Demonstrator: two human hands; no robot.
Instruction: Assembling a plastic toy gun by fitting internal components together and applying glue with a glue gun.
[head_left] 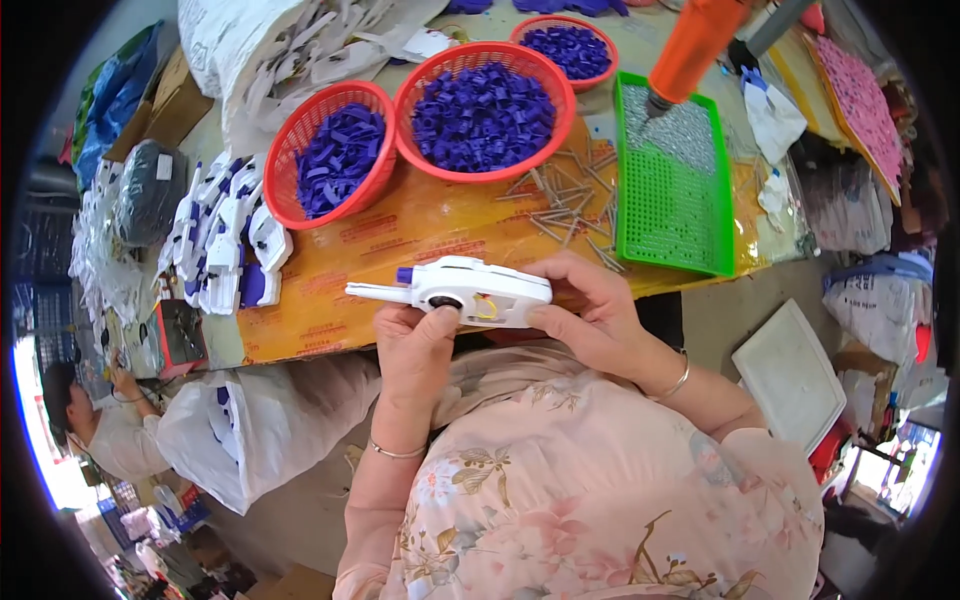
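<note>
- A white plastic device (480,280) is being held up with both hands, just over the near edge of the counter (400,240), around the middle of that edge.
- Left hand (412,345): its grip is closed around the device's left part, with the thumb pressed up by a dark round part (443,301).
- Right hand (595,315): the other end is pinched in its grip, thumb on the front face, fingers mostly hidden behind.
- What looks done: the shell seems mostly put together, and a purple piece (404,274) can be seen at its left end.
- What looks left: some yellow wires (486,304) are exposed through an opening in the shell, so it's probably not finished. Whether any screws have been put in can't be told from here.
- The orange driver (695,50) isn't being held; its tip is seen over the green tray (683,240) near the counter's right end, where silvery screws (690,135) are kept.
- Loose metal pins (560,215) are scattered left of that tray.
- Plenty of white casings (220,250) are piled toward the counter's left end, though which are finished can't be told.
</note>
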